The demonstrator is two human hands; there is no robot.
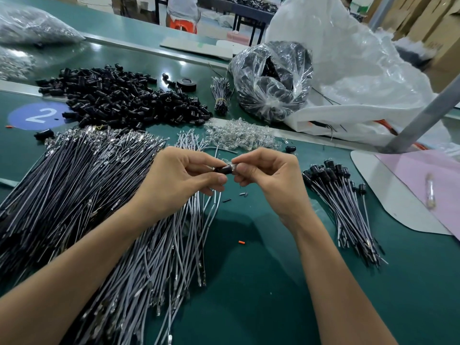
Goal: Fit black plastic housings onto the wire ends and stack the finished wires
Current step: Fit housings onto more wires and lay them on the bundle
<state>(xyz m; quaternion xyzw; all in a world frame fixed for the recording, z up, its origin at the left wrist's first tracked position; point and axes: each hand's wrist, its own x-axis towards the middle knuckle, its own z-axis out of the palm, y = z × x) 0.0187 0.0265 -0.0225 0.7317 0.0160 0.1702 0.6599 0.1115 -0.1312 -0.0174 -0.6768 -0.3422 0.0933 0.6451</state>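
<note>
While the left hand (184,181) pinches one short black plastic housing (221,170) between thumb and fingertips, the right hand (270,179) pinches its other end, where a clear glossy bit shows. Outward lie heaps too dense to count: slim grey wires (82,185) under the left forearm, finished wires (344,210) with black caps to the right, and matte housings (119,98) and glassy bulbs (239,134) beyond — all on one green table (261,270).

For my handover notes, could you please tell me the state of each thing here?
Left hand: pinches black housing.
Right hand: pinches the same housing.
Finished wires: stacked, housings fitted.
Bare wires: piled loose, unfitted.
Wire bundle: tied with a band.
Spare housings: heaped loose.
</note>
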